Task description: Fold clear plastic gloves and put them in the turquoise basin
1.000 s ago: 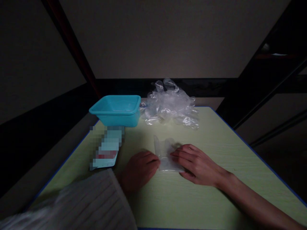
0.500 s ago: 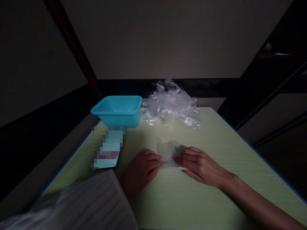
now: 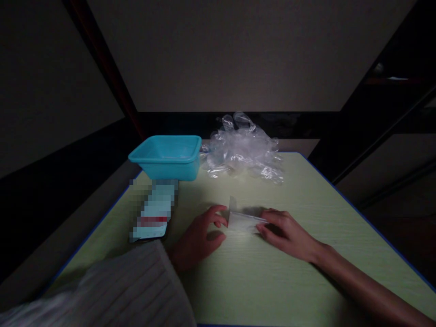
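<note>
A clear disposable plastic glove [image 3: 243, 221], folded into a small flat strip, lies on the table between my hands. One thin corner of it sticks up at its left end. My right hand [image 3: 284, 234] pinches the right end between thumb and fingers. Just left of the glove, my left hand [image 3: 204, 234] has its thumb and fingers apart with nothing between them; its fingertips are close to the glove's left edge. Beyond both hands sits a loose heap of clear plastic gloves [image 3: 243, 152].
A turquoise plastic basin [image 3: 166, 170] stands at the back left of the pale green table [image 3: 272, 290], close to the glove heap. In front of it lies a phone [image 3: 156, 211] with a lit, blurred-out screen. A wall [image 3: 221, 59] rises behind the table.
My left fingers have let go of the plastic glove and spread apart. The glove's near edge has been folded up and away from me, making a narrower strip; my right hand still holds its end.
</note>
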Demonstrator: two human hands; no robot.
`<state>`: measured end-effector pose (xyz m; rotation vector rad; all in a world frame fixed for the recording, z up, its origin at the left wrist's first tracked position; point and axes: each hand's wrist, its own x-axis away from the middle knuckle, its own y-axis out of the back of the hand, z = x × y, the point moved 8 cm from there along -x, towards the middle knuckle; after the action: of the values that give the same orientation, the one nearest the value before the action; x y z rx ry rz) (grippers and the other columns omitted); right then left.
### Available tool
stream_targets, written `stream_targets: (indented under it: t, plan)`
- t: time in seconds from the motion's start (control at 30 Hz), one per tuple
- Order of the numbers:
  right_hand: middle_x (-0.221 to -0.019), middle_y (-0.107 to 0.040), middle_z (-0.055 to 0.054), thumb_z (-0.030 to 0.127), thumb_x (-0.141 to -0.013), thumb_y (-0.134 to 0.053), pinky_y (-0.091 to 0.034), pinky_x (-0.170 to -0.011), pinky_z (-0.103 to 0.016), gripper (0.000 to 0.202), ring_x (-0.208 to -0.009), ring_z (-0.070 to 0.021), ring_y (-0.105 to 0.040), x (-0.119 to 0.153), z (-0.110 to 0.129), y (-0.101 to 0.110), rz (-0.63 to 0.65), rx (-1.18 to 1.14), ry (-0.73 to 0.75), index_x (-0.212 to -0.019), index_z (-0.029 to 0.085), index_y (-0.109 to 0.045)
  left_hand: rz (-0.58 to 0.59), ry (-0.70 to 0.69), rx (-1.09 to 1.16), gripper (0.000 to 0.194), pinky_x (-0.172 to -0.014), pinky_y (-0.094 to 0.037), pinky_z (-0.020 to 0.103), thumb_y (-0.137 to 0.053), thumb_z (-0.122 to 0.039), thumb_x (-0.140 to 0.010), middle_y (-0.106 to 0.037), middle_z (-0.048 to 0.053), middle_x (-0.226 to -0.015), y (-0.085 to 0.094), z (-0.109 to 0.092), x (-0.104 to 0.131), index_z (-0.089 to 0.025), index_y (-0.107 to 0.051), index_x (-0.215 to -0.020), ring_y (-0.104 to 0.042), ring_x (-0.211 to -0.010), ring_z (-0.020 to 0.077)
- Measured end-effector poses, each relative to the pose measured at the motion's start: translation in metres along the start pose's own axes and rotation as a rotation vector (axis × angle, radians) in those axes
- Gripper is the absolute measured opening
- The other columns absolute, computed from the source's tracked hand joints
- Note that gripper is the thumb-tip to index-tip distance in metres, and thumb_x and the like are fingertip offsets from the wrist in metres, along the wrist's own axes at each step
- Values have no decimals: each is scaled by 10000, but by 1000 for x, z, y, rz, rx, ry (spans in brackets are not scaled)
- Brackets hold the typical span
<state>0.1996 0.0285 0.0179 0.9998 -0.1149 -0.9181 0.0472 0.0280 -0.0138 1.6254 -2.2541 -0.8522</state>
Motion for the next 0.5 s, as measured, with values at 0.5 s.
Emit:
stream_targets:
  t: [0.5]
  plan:
    - [-540, -415, 27, 353, -789, -418, -303, -443, -227, 235, -486, -109, -390, 0, -39, -14, -101, -304, -412, -610, 200, -416, 7, 55, 185, 489, -718, -448, 266, -488, -39, -711, -619, -8, -775, -5, 4, -6, -191, -329, -1148, -536, -724, 130]
